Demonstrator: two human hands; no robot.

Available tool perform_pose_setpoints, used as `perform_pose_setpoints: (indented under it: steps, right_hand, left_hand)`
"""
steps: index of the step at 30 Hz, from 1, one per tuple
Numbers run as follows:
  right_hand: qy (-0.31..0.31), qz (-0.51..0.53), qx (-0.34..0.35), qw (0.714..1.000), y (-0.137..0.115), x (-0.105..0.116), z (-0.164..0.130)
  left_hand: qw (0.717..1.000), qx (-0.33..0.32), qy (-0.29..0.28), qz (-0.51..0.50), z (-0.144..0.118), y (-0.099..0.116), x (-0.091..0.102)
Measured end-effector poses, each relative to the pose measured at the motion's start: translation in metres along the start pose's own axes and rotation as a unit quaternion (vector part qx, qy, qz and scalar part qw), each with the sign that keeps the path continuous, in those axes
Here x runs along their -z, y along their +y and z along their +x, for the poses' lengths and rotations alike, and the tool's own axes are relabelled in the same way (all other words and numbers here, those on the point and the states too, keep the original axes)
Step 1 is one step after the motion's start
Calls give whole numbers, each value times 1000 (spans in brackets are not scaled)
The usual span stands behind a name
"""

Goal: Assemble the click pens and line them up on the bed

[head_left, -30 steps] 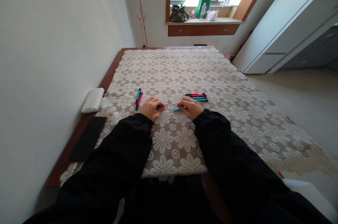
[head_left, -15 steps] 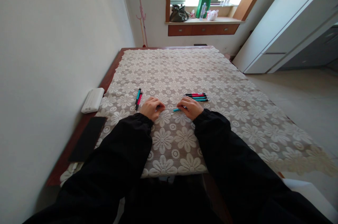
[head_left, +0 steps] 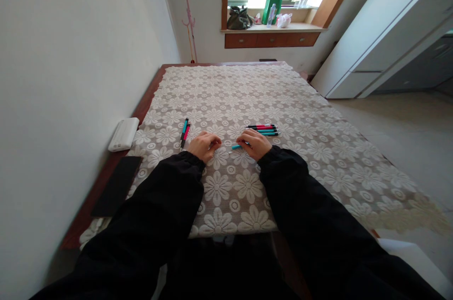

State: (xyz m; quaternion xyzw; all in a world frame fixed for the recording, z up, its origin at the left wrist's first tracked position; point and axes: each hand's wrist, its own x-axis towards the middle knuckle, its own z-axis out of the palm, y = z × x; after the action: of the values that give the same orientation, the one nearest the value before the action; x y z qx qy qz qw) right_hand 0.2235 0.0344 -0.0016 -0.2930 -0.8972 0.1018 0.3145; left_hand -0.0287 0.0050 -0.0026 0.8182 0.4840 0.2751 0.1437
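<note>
A thin pale rod (head_left: 228,144), much like a pen refill, stretches level between my two hands just over the tablecloth. My left hand (head_left: 204,146) pinches its left end with closed fingers. On the other end, my right hand (head_left: 255,143) is closed too. A teal pen piece (head_left: 236,147) pokes out from under the right fingers; whether they grip it I cannot tell. Behind that hand lies a group of several black, red and teal pens (head_left: 261,127). To the left of my left hand are a teal-and-black pen (head_left: 184,126) and a red-and-black pen (head_left: 186,135).
A flowered lace cloth (head_left: 219,187) covers the wooden table. Along its left edge lie a black flat object (head_left: 118,186) and a white box-shaped device (head_left: 124,134). Bags and a bottle (head_left: 271,14) stand on the far windowsill.
Both hands hold nearly the same pose, still joined by the thin pale rod. The view has shifted very slightly; the pens lie where they were.
</note>
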Motion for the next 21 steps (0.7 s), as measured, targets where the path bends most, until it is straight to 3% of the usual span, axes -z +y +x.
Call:
perform_pose_setpoints:
  steps: [5, 15, 21]
  right_hand:
    - [-12, -9, -13, 1000, 3, -2, -1]
    - [-76, -29, -85, 993, 13, -8, -7]
    - [-108, -12, -98, 989, 22, -2, -8]
  left_hand:
    - [1000, -19, 4, 14, -1, 2, 1]
    - [997, 16, 34, 70, -3, 6, 3]
    - [993, 13, 49, 111, -3, 4, 2]
